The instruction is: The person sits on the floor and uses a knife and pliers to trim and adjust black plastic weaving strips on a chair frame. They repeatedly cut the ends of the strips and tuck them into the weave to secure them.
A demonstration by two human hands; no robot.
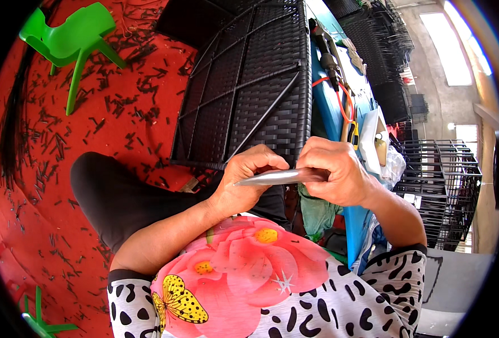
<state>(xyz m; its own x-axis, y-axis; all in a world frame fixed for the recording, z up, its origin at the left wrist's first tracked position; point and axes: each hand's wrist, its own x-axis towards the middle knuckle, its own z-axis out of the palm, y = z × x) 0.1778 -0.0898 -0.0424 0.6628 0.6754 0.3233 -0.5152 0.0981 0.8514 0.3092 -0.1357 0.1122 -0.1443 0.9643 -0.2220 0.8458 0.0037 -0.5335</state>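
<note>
Close in front of my chest, a flat, shiny metal blade (pixel 275 177) lies across between my hands, tapering to a point on the left; its exact kind is not clear. My right hand (pixel 342 174) is closed round its darker right end. My left hand (pixel 244 169) is curled behind the blade's pointed side, thumb toward the right hand. Whatever its fingers hold is hidden. Just beyond both hands stands a black woven rattan panel (pixel 269 121) on a frame with diagonal and cross bars.
A blue bench (pixel 328 107) on the right carries a dark power tool (pixel 327 59), an orange cord, a yellow cutter (pixel 353 135) and a white tray (pixel 371 138). Black metal frames (pixel 438 180) stand farther right. A green plastic chair (pixel 72 39) sits on the red floor among scattered black offcuts.
</note>
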